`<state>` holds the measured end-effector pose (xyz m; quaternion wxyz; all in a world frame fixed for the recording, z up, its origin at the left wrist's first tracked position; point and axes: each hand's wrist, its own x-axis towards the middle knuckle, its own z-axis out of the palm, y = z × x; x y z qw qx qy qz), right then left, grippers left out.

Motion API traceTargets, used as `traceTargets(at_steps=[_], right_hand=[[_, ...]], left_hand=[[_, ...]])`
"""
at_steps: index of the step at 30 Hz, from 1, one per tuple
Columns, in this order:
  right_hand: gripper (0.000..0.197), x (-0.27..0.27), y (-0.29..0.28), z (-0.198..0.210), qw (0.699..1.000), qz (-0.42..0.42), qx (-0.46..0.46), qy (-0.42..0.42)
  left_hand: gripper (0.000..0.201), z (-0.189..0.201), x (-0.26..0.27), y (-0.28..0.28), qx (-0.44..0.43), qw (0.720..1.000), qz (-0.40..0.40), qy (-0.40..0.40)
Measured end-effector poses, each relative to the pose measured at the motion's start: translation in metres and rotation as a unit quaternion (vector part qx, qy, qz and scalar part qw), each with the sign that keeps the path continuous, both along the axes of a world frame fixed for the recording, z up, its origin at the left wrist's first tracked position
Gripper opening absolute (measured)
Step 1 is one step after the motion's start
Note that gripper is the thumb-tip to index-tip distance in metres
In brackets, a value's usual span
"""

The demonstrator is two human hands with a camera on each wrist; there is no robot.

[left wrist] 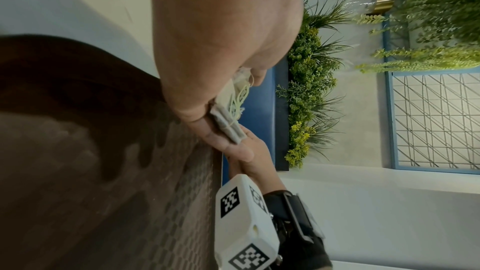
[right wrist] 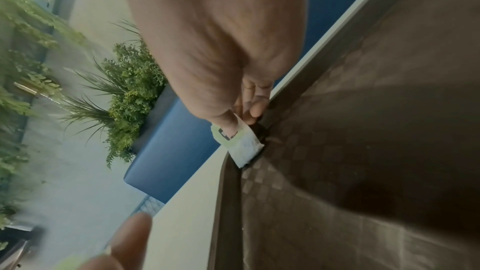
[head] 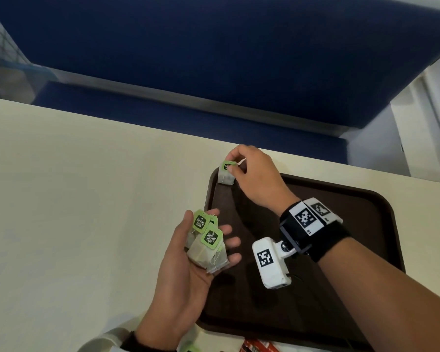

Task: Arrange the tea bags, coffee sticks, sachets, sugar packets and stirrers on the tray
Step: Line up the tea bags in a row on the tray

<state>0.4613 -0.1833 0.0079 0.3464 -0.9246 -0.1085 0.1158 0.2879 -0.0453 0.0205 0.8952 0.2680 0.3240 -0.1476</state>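
While left hand cups spares, right hand pinches tea bag at tray corner (rest bare).

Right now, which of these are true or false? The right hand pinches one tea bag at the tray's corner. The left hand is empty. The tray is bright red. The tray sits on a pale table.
1. The right hand pinches a single green-tagged paper tea bag at the far left corner of the tray: true.
2. The left hand is empty: false; it holds a bunch of green-tagged tea bags in its palm.
3. The tray is bright red: false; it is a dark brown plastic tray.
4. The tray sits on a pale cream table: true.
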Motion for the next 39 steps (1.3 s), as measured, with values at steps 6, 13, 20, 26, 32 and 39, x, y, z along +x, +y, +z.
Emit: traceTargets(at_steps=[6, 13, 20, 26, 32, 39], right_hand=[[0.007, 0.0, 0.0, -0.009, 1.0, -0.021, -0.002, -0.019], [0.015, 0.001, 0.0, -0.016, 0.999, -0.029, 0.005, -0.028], [0.029, -0.016, -0.003, 0.003, 0.993, -0.088, 0.056, -0.05], [0.018, -0.069, -0.005, 0.056, 0.973, 0.015, 0.186, 0.135], [0.035, -0.098, -0.009, 0.061, 0.975, 0.042, 0.117, 0.183], [0.031, -0.091, -0.015, 0.057, 0.986, 0.034, 0.055, 0.152]], left_hand=[[0.054, -0.001, 0.001, 0.001, 0.003, 1.0, -0.001, -0.001], [0.053, -0.004, 0.001, 0.003, 0.002, 1.0, 0.003, -0.001], [0.056, -0.004, 0.005, 0.005, -0.009, 1.0, 0.007, 0.004], [0.058, -0.003, 0.009, 0.001, -0.006, 1.0, -0.007, 0.012], [0.06, -0.001, 0.012, -0.002, 0.022, 0.999, -0.021, 0.01], [0.063, 0.002, 0.014, 0.0, 0.026, 0.999, -0.026, 0.005]])
